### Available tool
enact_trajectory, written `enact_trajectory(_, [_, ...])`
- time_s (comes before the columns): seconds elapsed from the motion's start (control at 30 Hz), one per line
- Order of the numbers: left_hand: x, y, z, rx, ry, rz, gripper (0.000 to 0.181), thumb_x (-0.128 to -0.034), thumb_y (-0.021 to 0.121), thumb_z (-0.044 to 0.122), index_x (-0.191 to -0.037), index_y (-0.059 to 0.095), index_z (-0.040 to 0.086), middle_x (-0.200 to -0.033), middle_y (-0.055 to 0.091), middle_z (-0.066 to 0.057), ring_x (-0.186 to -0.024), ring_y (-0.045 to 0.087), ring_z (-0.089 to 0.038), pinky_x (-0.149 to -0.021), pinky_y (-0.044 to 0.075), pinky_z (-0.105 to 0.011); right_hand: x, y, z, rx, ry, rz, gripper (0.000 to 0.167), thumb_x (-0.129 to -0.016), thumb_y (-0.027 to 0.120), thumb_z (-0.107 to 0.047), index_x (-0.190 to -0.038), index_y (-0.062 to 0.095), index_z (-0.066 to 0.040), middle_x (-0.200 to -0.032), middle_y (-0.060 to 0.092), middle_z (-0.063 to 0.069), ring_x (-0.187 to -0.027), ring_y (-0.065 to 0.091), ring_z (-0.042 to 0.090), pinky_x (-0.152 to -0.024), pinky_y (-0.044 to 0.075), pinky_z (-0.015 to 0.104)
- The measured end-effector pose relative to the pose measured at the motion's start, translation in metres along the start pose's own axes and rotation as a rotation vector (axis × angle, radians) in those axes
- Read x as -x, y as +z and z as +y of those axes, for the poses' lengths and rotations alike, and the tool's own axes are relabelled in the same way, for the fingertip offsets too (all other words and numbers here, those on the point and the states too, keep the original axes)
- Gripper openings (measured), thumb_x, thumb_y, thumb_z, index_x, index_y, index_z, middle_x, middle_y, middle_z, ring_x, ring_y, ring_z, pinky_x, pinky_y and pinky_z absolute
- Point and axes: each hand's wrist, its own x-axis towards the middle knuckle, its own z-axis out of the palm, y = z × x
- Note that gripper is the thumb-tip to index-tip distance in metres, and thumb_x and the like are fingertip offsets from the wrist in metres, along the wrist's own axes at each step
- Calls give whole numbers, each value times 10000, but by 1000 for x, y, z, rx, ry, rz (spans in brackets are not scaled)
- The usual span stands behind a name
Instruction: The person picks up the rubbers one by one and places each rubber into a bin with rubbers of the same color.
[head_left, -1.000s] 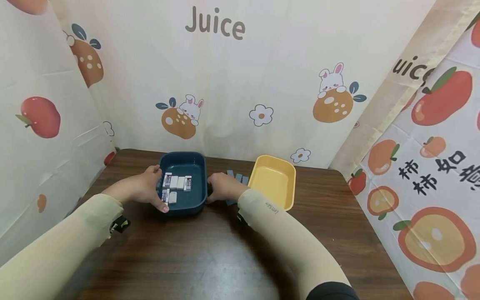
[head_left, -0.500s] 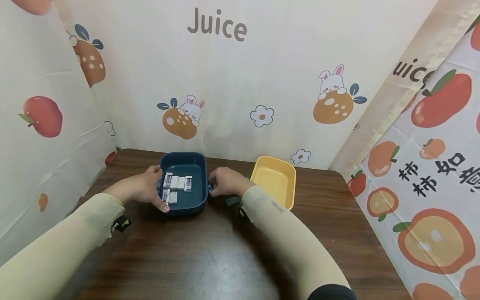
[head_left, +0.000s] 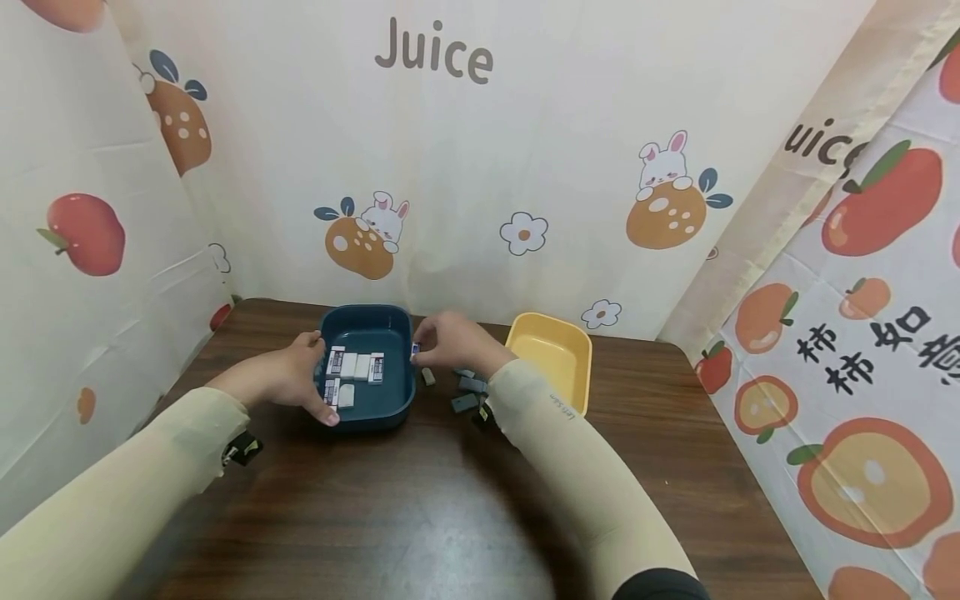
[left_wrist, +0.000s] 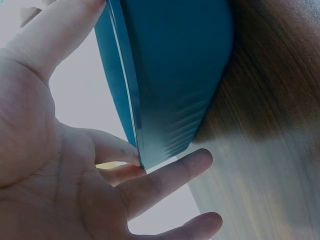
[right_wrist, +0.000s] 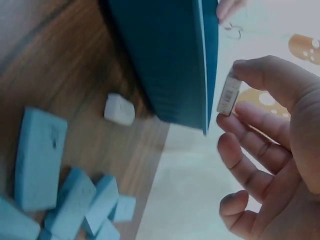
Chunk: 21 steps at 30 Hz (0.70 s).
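At the left wall of the dark blue bin (head_left: 386, 414), my left hand (head_left: 288, 373) rests with spread fingers, thumb and fingertips touching the rim. Several white erasers (head_left: 362, 367) with printed sleeves lie in the bin's left half. My right hand (head_left: 459, 343) pinches a small eraser with a printed sleeve (right_wrist: 229, 95) between thumb and fingers, raised beside the bin's right rim. Under it on the table lies a small whitish block (right_wrist: 119, 109), outside the bin.
Blue-grey blocks (head_left: 465, 403) lie in a loose group right of the blue bin, partly behind my right hand and wrist. A yellow bin (head_left: 573, 367) stands farther right. Printed curtains (head_left: 450, 150) hang behind the table.
My right hand has risen from the table beside the blue bin with the sleeved eraser in its fingers, uncovering the whitish block and more blue-grey blocks. My left hand has stayed.
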Motion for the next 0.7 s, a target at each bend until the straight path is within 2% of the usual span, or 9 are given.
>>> enact_trajectory(0.2, [0, 0, -1, 1, 1, -2, 1524, -740, 1047, 595, -1712, 176, -192, -1796, 34, -436, -1481, 392, -685, -1207, 429, -834, -8, 22, -17, 16, -29, 0, 296, -1035, 861, -378, -1244, 829, -170, -1129, 784, -22, -922, 716, 153, -792, 651, 246])
enact_trajectory(0.27, [0, 0, 0, 0, 4, -5, 1521, -744, 1042, 602, -1711, 179, -194, -1795, 40, -437, -1480, 394, -684, -1209, 427, -834, -11, 31, -22, 57, -54, 1, 293, -1036, 857, -395, -1242, 834, -188, -1169, 790, -31, -941, 700, 142, -830, 653, 245])
enact_trajectory(0.4, [0, -1, 0, -4, 8, -11, 1525, -748, 1032, 626, -1711, 180, -193, -1795, 52, -438, -1470, 405, -676, -1209, 427, -836, -15, 47, -34, 164, -114, 11, 288, -1031, 860, -416, -1240, 847, -219, -1292, 799, -44, -1090, 646, 117, -1059, 637, 299])
enact_trajectory(0.47, [1, -1, 1, -5, 8, -13, 1523, -750, 1030, 627, -1713, 178, -190, -1794, 53, -438, -1462, 412, -671, -1209, 430, -834, -16, 53, -40, 215, -133, 11, 292, -1030, 860, -434, -1242, 851, -232, -1312, 798, -51, -1128, 630, 115, -1125, 616, 329])
enact_trajectory(0.7, [-2, -1, 0, -8, 8, -13, 1500, -757, 1035, 609, -1707, 197, -194, -1783, 65, -451, -1446, 426, -664, -1220, 436, -815, -22, 70, -54, 327, -156, -34, 298, -1028, 859, -466, -1251, 858, -268, -1256, 802, -78, -1088, 613, 105, -1102, 606, 305])
